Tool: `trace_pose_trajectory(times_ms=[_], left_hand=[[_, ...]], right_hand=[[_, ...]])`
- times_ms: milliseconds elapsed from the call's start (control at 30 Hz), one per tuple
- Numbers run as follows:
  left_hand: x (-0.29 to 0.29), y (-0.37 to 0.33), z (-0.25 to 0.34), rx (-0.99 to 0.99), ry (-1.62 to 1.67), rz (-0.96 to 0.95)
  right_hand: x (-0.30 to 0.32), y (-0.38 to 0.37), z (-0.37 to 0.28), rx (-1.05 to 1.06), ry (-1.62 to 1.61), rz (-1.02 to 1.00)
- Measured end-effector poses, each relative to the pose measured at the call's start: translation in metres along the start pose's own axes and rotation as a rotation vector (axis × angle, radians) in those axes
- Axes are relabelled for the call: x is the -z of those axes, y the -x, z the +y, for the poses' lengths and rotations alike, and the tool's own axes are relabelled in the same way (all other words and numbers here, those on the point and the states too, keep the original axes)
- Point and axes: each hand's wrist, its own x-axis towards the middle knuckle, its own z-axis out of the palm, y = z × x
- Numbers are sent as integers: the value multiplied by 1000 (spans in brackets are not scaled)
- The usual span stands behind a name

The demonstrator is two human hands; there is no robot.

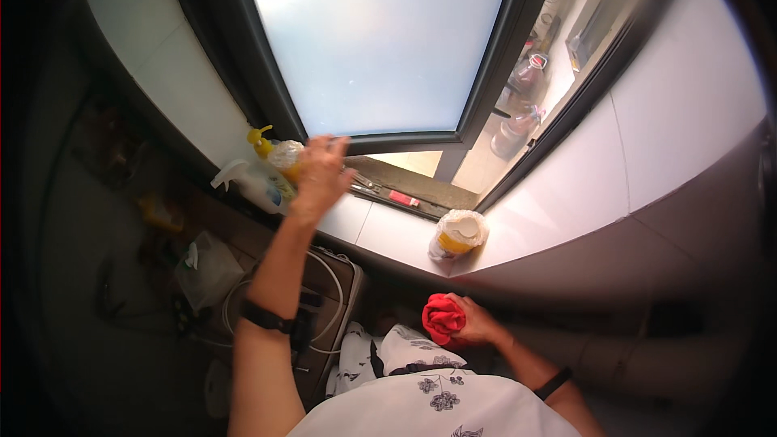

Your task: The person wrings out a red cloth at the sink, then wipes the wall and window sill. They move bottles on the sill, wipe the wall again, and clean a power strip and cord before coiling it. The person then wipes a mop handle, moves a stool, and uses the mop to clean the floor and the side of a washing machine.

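A plastic-wrapped canister (pixel 457 236) with a yellow band sits on the white tiled sill (pixel 392 235). Clear bottles (pixel 508 139) show at upper right; a white cable (pixel 341 295) loops near a translucent container (pixel 209 273) (its contents unclear).

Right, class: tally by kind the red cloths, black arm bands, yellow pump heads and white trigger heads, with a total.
Red cloth: 1
Black arm bands, left band and right band: 2
Yellow pump head: 1
White trigger head: 1
Total: 5
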Motion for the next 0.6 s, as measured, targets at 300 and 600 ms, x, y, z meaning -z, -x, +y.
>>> trace_pose_trajectory(times_ms=[300, 600], left_hand=[[1, -3, -79, 183, -120, -309], [1, -3, -78, 214, -188, -323]], right_hand=[[-6, -8, -4, 10, 7, -88], [-2, -5, -14, 15, 7, -52]])
